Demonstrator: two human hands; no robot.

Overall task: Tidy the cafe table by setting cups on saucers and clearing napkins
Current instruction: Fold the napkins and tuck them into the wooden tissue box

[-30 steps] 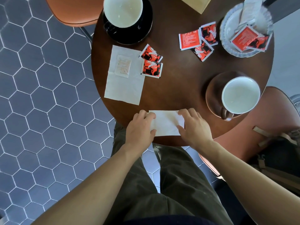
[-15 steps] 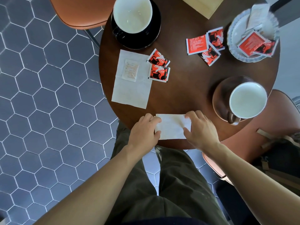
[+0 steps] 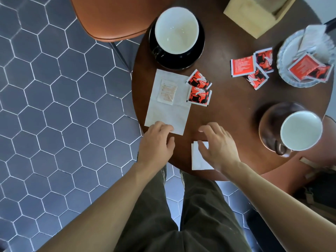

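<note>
A folded white napkin [image 3: 198, 160] lies at the near edge of the round brown table [image 3: 231, 110]. My right hand [image 3: 216, 148] hovers over it with fingers spread, partly covering it. My left hand [image 3: 157, 141] touches the near edge of a larger unfolded napkin [image 3: 169, 110], its fingertips on the paper. A white sachet [image 3: 167, 90] lies on that napkin. A white cup [image 3: 176, 30] sits on a black saucer [image 3: 200, 46] at the far left. Another white cup [image 3: 301, 130] sits on a brown saucer [image 3: 269, 122] at the right.
Red sachets [image 3: 199, 91] lie beside the big napkin, more red sachets [image 3: 251, 67] further right. A glass dish [image 3: 283, 70] holding sachets and paper sits far right, a wooden box [image 3: 252, 13] at the back. An orange chair [image 3: 112, 17] stands beyond the table, a second chair [image 3: 327, 142] at the right.
Both hands let go of the small napkin, now folded narrower. My left hand moved up and left to the large napkin; my right hand lifted and spread over the folded one.
</note>
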